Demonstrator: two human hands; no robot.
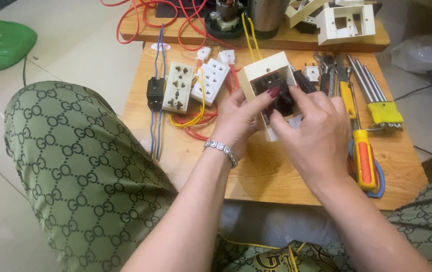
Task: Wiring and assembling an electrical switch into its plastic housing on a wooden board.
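2 hands meet at frame centre: left hand (pixel 238 121) grips the cream box (pixel 266 75), right hand (pixel 311 128) pinches a black part (pixel 284 100) at its open face.

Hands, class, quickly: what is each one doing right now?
Left hand: closed on the cream electrical box, gripping its left side.
Right hand: fingers pinched on the black part inside the box.

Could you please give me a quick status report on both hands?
Left hand grips cream box. Right hand pinches black part inside it. Socket plates, screwdriver alongside, not obstructing.
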